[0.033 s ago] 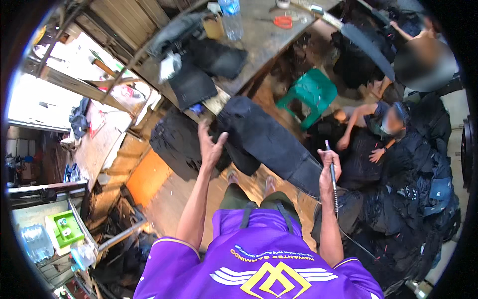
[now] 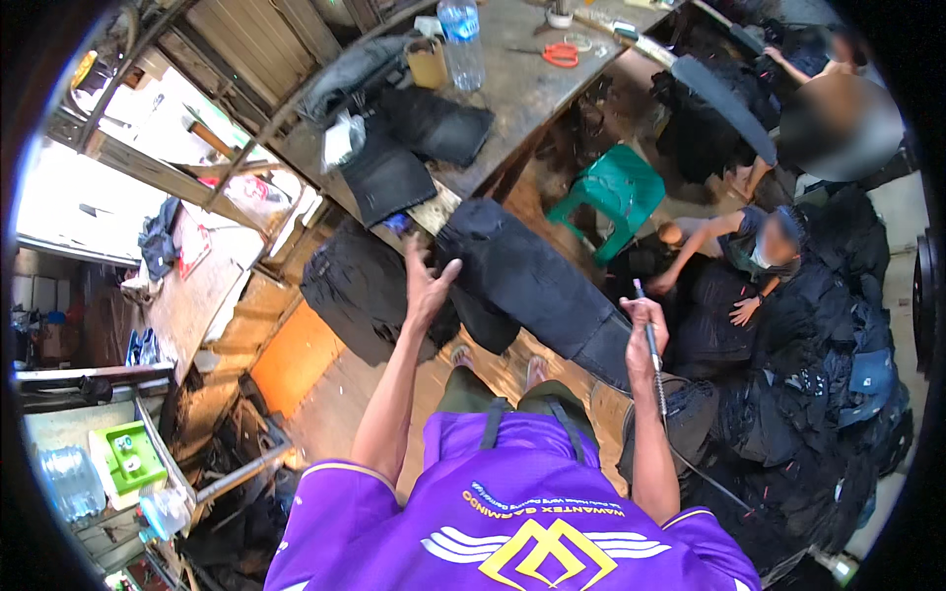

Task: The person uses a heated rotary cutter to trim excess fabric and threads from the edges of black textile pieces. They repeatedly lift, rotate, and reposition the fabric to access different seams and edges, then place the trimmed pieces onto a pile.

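My left hand [image 2: 426,281] is spread open, fingers apart, reaching toward the near end of a dark pair of jeans [image 2: 537,286] that hangs off the wooden table [image 2: 532,94]. My right hand [image 2: 642,330] is closed around a thin metal tool [image 2: 652,364] with a cord running down from it, held upright beside the lower end of the jeans. More dark folded garments [image 2: 434,123] lie on the table top.
A green plastic stool [image 2: 616,192] stands beyond the jeans. A seated person [image 2: 759,251] works among piles of dark clothing [image 2: 818,394] at the right; another person [image 2: 838,108] sits farther back. Orange scissors [image 2: 562,54] and a water bottle [image 2: 461,39] rest on the table.
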{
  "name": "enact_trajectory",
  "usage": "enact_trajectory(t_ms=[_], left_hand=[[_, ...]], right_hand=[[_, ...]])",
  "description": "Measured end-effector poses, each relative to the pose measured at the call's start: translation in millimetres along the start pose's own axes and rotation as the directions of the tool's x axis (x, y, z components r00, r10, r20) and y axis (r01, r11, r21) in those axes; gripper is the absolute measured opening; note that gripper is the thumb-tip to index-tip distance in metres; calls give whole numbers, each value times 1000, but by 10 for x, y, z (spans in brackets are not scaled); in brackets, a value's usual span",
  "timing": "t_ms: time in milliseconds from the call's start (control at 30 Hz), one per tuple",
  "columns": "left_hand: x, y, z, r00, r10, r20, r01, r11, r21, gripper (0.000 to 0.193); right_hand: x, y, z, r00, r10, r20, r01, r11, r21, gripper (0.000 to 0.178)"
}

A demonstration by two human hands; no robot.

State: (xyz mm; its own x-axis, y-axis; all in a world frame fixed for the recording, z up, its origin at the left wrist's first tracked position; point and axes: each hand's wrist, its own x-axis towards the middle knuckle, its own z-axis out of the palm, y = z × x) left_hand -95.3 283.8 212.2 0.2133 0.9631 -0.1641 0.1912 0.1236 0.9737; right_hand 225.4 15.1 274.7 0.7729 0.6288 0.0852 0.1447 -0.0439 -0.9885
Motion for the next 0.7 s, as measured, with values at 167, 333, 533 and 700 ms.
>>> enact_trajectory(t_ms=[167, 333, 533, 700], left_hand=[[678, -339, 12, 969, -229, 97, 235, 970, -60, 76], [649, -142, -194, 922, -151, 356, 80, 976, 204, 39], [38, 408, -382, 934, 109, 340, -278, 818, 503, 26], [-61, 558, 75, 810, 499, 308, -578, 588, 567, 21]], right_hand=[[-137, 2, 348, 997, -72, -2, 65, 909, -411, 28], [-5, 84, 198, 988, -150, -46, 112, 880, -462, 36], [363, 368, 224, 991, 55, 123, -23, 969, -247, 24], [294, 560, -480, 993, -15, 113, 47, 957, -287, 14]])
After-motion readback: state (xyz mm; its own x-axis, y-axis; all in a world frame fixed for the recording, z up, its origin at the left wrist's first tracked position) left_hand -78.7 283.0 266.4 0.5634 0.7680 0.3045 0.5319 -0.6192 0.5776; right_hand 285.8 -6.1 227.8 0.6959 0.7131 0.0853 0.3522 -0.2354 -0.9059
